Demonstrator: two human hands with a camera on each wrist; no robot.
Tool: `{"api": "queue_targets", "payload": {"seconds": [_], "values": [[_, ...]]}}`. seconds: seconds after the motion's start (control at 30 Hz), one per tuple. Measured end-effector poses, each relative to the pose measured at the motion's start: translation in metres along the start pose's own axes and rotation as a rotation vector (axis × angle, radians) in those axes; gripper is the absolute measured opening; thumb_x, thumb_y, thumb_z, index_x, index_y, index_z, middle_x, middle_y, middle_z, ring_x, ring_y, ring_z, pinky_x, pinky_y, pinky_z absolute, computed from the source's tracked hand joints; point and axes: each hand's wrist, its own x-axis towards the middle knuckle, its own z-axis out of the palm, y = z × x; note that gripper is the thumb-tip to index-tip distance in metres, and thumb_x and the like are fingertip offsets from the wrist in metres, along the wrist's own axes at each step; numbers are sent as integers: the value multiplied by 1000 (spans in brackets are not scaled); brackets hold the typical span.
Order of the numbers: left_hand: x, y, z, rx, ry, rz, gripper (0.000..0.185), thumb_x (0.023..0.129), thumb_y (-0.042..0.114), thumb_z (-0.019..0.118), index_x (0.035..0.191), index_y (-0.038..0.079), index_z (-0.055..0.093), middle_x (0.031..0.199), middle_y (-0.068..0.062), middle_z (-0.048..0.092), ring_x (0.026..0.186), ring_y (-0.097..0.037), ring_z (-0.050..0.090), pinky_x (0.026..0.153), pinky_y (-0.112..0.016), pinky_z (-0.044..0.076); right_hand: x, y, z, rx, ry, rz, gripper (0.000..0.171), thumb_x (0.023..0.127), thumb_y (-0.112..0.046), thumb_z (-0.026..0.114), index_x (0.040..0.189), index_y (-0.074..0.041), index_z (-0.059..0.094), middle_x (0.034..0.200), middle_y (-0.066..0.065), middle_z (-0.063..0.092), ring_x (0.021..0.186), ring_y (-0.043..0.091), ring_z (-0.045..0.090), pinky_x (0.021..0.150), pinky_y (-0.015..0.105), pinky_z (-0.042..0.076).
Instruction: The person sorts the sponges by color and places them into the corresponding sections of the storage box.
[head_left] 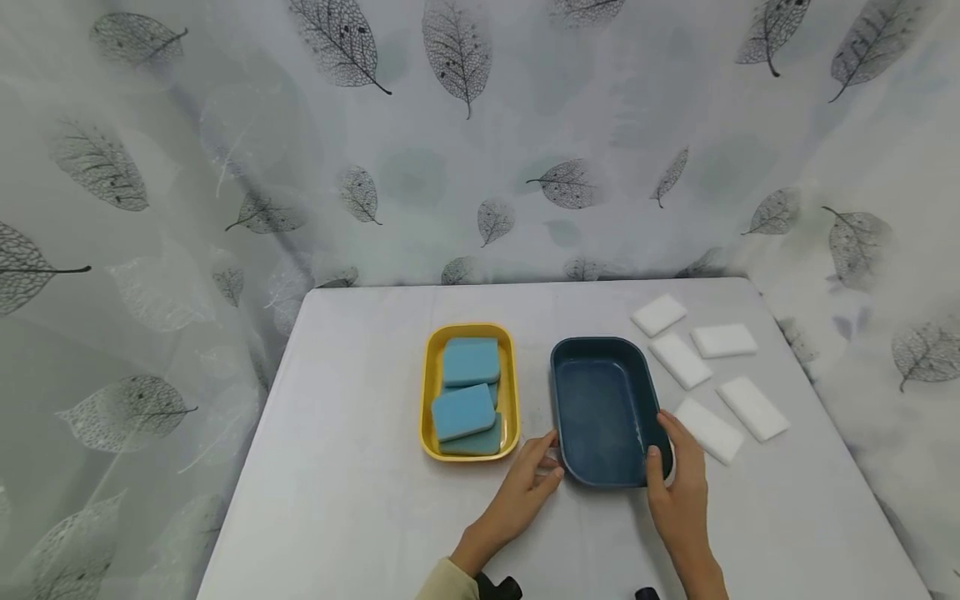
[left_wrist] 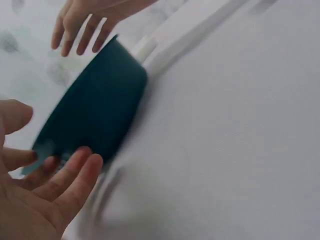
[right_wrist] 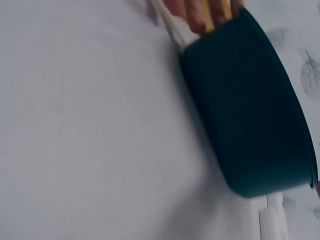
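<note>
A deep dark blue rectangular tray (head_left: 603,400) stands on the white table with nothing in it. My left hand (head_left: 517,492) is at its near left corner, fingers spread and only slightly bent, with fingertips right at the tray's side wall in the left wrist view. At the near right corner is my right hand (head_left: 681,492), thumb and forefinger extended along the rim. The left wrist view shows that right hand (left_wrist: 95,22) with fingers hanging loosely beside the tray's wall (left_wrist: 100,95). In the right wrist view the left hand's fingers (right_wrist: 195,15) meet the tray's far end.
Left of the blue tray, a yellow tray (head_left: 427,400) holds several blue sponges (head_left: 471,362). Several white sponge blocks (head_left: 678,360) lie scattered to its right. A leaf-patterned curtain (head_left: 420,167) hangs behind the table (head_left: 337,467).
</note>
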Motion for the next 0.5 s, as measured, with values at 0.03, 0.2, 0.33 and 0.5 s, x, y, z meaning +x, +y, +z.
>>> {"api": "queue_targets", "payload": {"seconds": [0.03, 0.2, 0.33, 0.5], "values": [[2, -4, 3, -50, 8, -8, 58, 104, 26, 49, 157, 16, 24, 145, -7, 42, 116, -15, 58, 91, -21, 55, 1, 3, -3, -20, 9, 9, 52, 96, -2, 56, 146, -11, 46, 150, 14, 47, 143, 17, 37, 114, 8, 23], [17, -21, 11, -309, 91, -27, 53, 101, 21, 56, 149, 13, 37, 126, -16, 50, 91, -7, 62, 77, -24, 58, 9, 18, -14, -86, 43, 40, 53, 94, 0, 57, 145, -7, 47, 151, 18, 43, 139, 36, 37, 118, 25, 26], [26, -30, 13, -417, 127, -41, 53, 96, 18, 65, 144, 14, 44, 116, -12, 55, 83, -5, 61, 73, -27, 59, 16, 33, -22, -138, 45, 23, 55, 89, 5, 58, 143, -1, 47, 150, 24, 41, 136, 48, 34, 113, 57, 30], [30, -36, 14, -485, 137, -52, 57, 92, 15, 70, 144, 19, 46, 108, -2, 58, 87, -4, 60, 75, -23, 56, 21, 51, -28, -213, 28, -33, 58, 84, 7, 60, 140, 5, 47, 145, 32, 41, 130, 56, 35, 103, 70, 29]]}}
